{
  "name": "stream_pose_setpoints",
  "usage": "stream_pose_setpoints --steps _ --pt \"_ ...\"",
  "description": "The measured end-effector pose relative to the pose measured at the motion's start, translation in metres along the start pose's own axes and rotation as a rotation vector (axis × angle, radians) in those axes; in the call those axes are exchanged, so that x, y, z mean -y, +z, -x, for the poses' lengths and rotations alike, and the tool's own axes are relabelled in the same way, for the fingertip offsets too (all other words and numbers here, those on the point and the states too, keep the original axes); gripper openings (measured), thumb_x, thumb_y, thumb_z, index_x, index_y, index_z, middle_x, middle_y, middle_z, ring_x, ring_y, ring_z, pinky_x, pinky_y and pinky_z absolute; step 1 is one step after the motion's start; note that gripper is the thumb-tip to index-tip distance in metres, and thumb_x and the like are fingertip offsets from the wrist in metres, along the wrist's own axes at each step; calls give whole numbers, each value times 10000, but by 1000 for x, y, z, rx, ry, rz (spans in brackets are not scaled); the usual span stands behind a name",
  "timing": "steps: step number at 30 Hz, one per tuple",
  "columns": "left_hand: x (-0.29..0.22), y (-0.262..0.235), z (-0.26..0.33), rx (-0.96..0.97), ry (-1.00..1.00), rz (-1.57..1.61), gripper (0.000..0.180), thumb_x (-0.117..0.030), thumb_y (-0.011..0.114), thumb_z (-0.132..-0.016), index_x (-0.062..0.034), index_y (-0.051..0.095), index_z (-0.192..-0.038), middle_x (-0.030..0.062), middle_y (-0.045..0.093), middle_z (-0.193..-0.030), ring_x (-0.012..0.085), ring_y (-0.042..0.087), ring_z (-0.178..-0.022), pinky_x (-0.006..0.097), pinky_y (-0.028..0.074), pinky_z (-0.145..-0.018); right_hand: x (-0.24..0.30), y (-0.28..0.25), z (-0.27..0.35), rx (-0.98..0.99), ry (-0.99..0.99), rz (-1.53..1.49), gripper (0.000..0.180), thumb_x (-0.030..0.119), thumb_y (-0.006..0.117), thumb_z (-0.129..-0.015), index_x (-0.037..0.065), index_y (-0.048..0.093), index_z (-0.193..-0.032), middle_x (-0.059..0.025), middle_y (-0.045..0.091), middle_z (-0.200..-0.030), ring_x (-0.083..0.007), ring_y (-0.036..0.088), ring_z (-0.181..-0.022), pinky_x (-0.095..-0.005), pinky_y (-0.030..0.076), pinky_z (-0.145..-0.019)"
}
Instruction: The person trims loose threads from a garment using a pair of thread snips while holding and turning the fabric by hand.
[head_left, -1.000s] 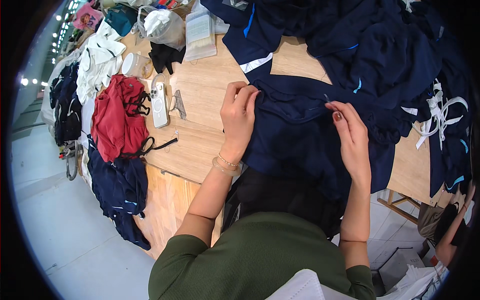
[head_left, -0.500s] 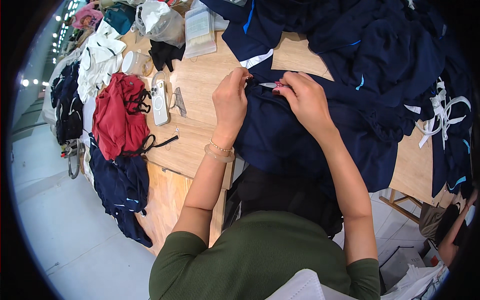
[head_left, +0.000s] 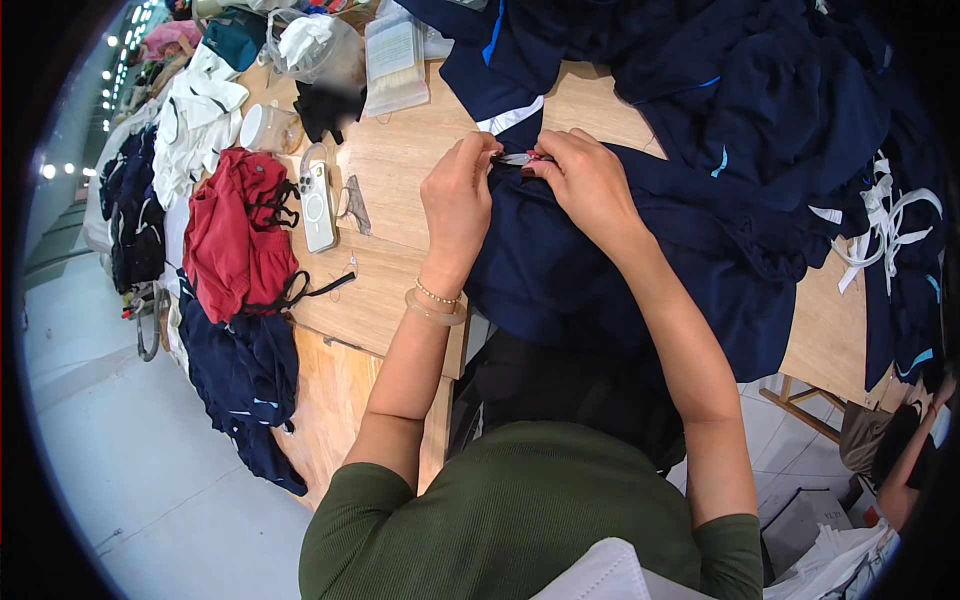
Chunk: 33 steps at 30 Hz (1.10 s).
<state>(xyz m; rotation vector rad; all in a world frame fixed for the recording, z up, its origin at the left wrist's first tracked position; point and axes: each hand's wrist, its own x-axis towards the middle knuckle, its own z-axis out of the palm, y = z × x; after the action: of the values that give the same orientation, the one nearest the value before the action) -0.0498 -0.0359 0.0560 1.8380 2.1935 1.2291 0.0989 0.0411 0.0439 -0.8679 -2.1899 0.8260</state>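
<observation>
A navy blue garment (head_left: 545, 260) is spread over the table edge in front of me and hangs toward my lap. My left hand (head_left: 458, 195) pinches its upper edge between thumb and fingertips. In my right hand (head_left: 592, 190) is a small pair of thread snips (head_left: 518, 158), with a silver blade and a bit of pink handle showing between the fingers. The blade points left and meets the fabric right at my left fingertips. Those fingers hide the tip, and any thread there is too small to see.
More navy garments (head_left: 750, 110) with light blue trim heap up at the far right. White straps (head_left: 885, 230) lie at the right edge. To my left are a red garment (head_left: 235, 240), a phone (head_left: 318, 215), a clear jar (head_left: 262, 128) and a plastic packet (head_left: 396, 65). Another person's arm (head_left: 908, 465) shows lower right.
My right hand has shifted left and slightly up, bringing the snips' blade to my left fingertips. The left hand keeps its pinch, almost in place.
</observation>
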Motion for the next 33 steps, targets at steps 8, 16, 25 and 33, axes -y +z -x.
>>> stream_pose_setpoints --steps 8,16,25,33 --pt "-2 -2 0 -1 3 23 44 -15 610 -900 -38 602 -936 103 674 -837 291 666 -751 358 496 -625 3 2 -2 -25 -55 16 163 138 700 -847 20 587 -856 -113 627 -787 -298 614 -803 -399 485 -699" --pt "-1 -4 0 29 -43 39 23 -15 576 -936 -22 598 -934 102 682 -834 251 687 -741 317 501 -596 4 2 -3 10 -49 52 134 108 676 -839 20 576 -830 -113 637 -809 -305 611 -827 -409 495 -732" --pt "82 -45 8 -687 -588 581 86 -30 467 -1013 4 500 -1084 113 645 -869 141 617 -694 239 529 -591 -28 -76 21 -369 264 -577 111 55 621 -933 -29 637 -1004 -66 688 -907 -98 615 -806 -230 486 -753" --pt "25 -10 19 281 -542 572 214 -24 550 -968 47 648 -1144 64 664 -759 76 583 -629 213 493 -574 -21 -147 64 -524 363 -554 141 128 622 -971 7 648 -1038 -1 623 -856 -39 520 -755 -176 359 -662"
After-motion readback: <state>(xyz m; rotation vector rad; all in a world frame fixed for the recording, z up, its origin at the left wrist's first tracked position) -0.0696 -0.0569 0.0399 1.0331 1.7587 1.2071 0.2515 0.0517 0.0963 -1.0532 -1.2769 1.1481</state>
